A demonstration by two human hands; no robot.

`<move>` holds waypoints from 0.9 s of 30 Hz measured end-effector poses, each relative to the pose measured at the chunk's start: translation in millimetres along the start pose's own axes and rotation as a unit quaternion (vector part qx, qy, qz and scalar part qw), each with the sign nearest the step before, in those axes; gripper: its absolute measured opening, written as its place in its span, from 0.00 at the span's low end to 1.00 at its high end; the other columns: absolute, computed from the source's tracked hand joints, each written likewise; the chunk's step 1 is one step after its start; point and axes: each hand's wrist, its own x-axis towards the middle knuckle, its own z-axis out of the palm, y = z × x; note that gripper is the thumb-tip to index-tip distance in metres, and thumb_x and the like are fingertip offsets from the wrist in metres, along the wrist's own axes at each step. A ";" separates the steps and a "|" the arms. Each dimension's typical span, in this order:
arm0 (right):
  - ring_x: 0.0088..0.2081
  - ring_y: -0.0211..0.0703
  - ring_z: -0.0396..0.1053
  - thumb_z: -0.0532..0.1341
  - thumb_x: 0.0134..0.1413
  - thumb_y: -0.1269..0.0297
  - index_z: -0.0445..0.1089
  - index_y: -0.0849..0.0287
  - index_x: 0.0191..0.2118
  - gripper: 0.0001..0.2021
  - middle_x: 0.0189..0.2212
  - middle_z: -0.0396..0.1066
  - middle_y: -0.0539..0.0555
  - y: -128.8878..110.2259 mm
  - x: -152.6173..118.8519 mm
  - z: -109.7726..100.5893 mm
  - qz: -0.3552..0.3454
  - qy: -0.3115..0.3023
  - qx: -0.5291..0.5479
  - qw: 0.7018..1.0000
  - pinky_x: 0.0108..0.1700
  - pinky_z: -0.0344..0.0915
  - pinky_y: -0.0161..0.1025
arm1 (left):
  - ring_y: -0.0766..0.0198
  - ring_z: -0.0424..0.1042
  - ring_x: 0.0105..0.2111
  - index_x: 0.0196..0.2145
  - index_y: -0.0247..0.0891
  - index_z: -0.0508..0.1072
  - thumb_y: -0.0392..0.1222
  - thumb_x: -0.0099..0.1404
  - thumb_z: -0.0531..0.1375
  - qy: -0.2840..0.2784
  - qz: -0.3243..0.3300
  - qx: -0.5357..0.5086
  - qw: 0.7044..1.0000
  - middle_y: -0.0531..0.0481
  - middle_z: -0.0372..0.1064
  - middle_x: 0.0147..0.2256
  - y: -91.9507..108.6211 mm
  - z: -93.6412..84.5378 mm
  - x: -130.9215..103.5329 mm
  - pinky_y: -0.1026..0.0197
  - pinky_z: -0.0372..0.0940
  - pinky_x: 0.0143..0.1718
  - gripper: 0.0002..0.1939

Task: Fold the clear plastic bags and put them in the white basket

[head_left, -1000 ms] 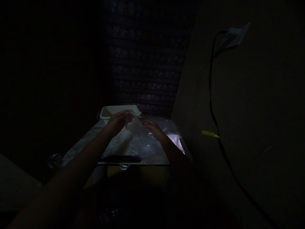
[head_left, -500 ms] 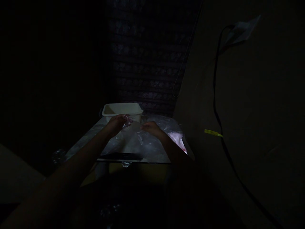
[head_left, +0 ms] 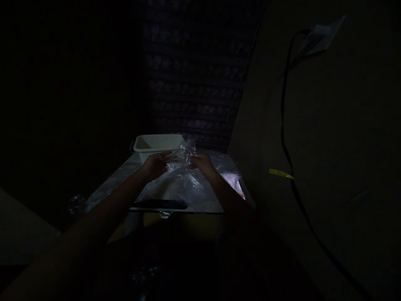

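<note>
Between my hands a clear plastic bag (head_left: 184,152) is held up over the table, crinkled and catching the light. My left hand (head_left: 156,164) is closed on its left side, and my right hand (head_left: 202,163) pinches its right side. Just behind my left hand stands a white rectangular tub (head_left: 158,142). More clear plastic (head_left: 188,188) lies spread over the table (head_left: 114,182) beneath both hands. The scene is very dark, so fine details of the fingers are hard to see.
A long dark object (head_left: 159,204) lies along the table's front edge. At the right edge is a brightly lit pinkish-white patch (head_left: 233,182). A black cable (head_left: 282,125) with a yellow tag (head_left: 280,173) hangs on the right wall. Crumpled plastic (head_left: 77,204) sticks out at the left.
The plastic between my hands has risen and bunched up, now covering the tub's right corner. My left hand has turned slightly; my right hand has shifted a little to the right.
</note>
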 end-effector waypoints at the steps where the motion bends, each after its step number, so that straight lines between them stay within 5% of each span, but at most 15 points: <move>1: 0.13 0.29 0.58 0.54 0.36 0.69 0.60 0.64 0.14 0.08 0.10 0.58 0.45 0.4 -0.5 -1.8 0.002 0.003 0.005 1.000 0.18 0.58 0.30 | 0.60 0.66 0.32 0.29 0.36 0.67 0.37 0.43 0.50 -0.011 -0.012 0.010 1.000 0.47 0.67 0.32 -2.7 1.0 0.0 0.57 0.61 0.31 0.13; 5: 0.13 0.29 0.59 0.55 0.37 0.67 0.61 0.64 0.16 0.07 0.11 0.60 0.46 -0.2 -4.0 -3.3 0.005 -0.022 -0.005 1.000 0.18 0.57 0.29 | 0.64 0.66 0.28 0.27 0.34 0.67 0.38 0.42 0.57 0.049 -0.021 0.032 0.998 0.47 0.67 0.27 -15.7 5.8 4.7 0.60 0.60 0.29 0.11; 10: 0.14 0.29 0.59 0.55 0.38 0.65 0.63 0.64 0.18 0.07 0.11 0.61 0.46 -4.5 -7.2 -1.5 -0.011 -0.023 -0.030 0.999 0.18 0.56 0.29 | 0.67 0.64 0.24 0.23 0.33 0.67 0.42 0.46 0.54 0.120 0.079 0.057 0.988 0.48 0.66 0.24 -20.9 3.5 12.1 0.64 0.59 0.25 0.09; 19: 0.16 0.30 0.60 0.56 0.37 0.63 0.66 0.64 0.20 0.09 0.12 0.62 0.46 -1.2 -2.6 -9.2 -0.033 -0.009 -0.014 0.999 0.21 0.57 0.30 | 0.67 0.65 0.23 0.21 0.31 0.67 0.36 0.41 0.58 0.119 0.076 -0.041 0.989 0.51 0.65 0.22 -10.6 7.3 6.3 0.62 0.60 0.27 0.07; 27: 0.17 0.29 0.59 0.56 0.36 0.61 0.63 0.64 0.17 0.10 0.12 0.60 0.46 0.1 0.2 -9.0 -0.078 0.000 -0.021 0.997 0.21 0.56 0.29 | 0.70 0.63 0.20 0.22 0.31 0.68 0.43 0.41 0.59 0.108 0.071 0.038 0.991 0.50 0.65 0.21 -12.4 1.1 9.6 0.66 0.57 0.21 0.11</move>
